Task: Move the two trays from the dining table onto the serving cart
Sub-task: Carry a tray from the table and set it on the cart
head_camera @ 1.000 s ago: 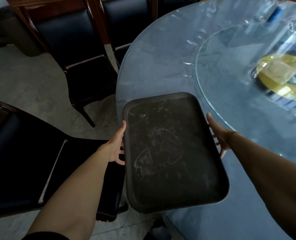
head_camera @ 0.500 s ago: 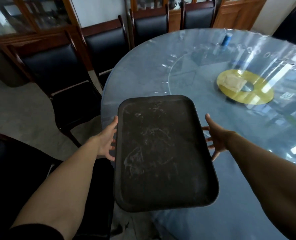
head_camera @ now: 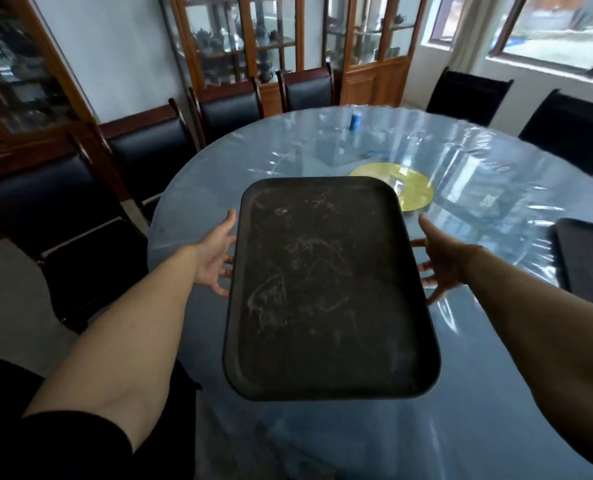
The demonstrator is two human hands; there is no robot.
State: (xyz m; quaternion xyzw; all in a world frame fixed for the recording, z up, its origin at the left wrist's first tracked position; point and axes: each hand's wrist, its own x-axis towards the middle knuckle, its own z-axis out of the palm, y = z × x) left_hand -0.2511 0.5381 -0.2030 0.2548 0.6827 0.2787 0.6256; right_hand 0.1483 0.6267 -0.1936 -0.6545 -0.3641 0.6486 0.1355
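Note:
A dark, scuffed rectangular tray hangs level in the air above the near part of the round dining table. My left hand presses on its left long edge, fingers spread under the rim. My right hand holds the right long edge the same way. A second dark tray lies flat on the table at the far right, cut off by the frame edge. No serving cart is in view.
The table carries a clear plastic cover, a glass turntable with a yellow disc and a blue can at the far side. Black chairs ring the table. Glass-fronted wooden cabinets line the back wall.
The tray has risen off the table's left edge and now sits higher and over the table. My view has tilted up, so the room and the second tray have come into sight.

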